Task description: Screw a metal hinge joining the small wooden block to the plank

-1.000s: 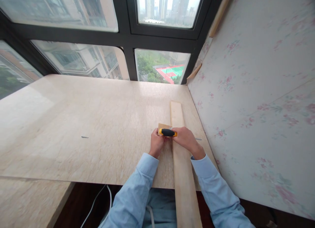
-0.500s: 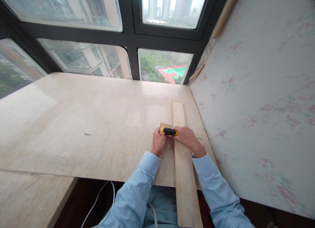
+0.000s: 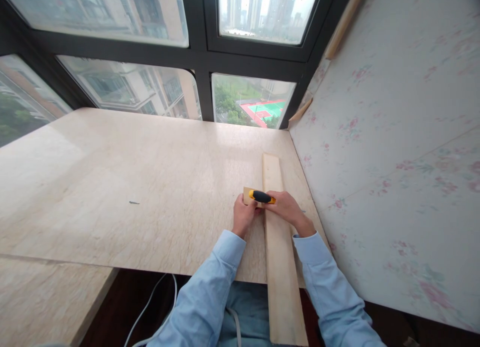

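My right hand (image 3: pixel 285 207) is closed around the lower right end of a tool with a yellow-and-black handle (image 3: pixel 261 197). Its working end is hidden by the fingers. My left hand (image 3: pixel 243 214) is closed on a small tan wooden piece (image 3: pixel 246 194), just left of a long pale plank (image 3: pixel 283 267). Both hands meet at the plank's left edge, and the right one reaches across its top. Part of a thin metal screw or nail (image 3: pixel 303 211) shows beyond my right wrist.
The plank lies on a beige stone sill (image 3: pixel 168 162) and juts over its front edge toward my lap. Another small screw or nail (image 3: pixel 134 202) lies to the left. Flowered wall (image 3: pixel 375 162) bounds the right; dark window frames (image 3: pixel 206 62) stand behind. A white cable (image 3: pixel 150 297) hangs below.
The yellow-and-black handle has shifted slightly to the right and tilted, its left end now higher. My right hand has turned a little with it; my left hand stays nearly in place.
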The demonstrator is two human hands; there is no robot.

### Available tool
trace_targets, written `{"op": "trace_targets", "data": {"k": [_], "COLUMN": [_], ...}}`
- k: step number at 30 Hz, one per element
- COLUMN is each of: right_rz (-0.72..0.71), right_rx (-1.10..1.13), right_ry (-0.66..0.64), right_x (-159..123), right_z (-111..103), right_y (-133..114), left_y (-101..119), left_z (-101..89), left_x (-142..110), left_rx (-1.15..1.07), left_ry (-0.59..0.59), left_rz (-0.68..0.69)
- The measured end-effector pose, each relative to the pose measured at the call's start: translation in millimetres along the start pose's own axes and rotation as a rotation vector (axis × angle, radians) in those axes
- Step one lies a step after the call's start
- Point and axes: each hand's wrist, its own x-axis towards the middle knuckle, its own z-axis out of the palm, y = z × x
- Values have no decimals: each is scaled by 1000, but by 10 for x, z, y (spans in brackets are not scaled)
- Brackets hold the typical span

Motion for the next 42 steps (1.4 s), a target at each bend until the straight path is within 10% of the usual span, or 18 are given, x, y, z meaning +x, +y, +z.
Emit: {"op": "trace_targets", "data": {"k": [42], "right_rz": [139], "right_rx": [453], "right_ry": [82], "right_x": [-10], "right_z": [90], "right_y": [160], "left_y": [20], "left_z": [-16], "left_x": [-20], "left_rx": [-76], "left_ry": [-42], "left_rz": [-9]}}
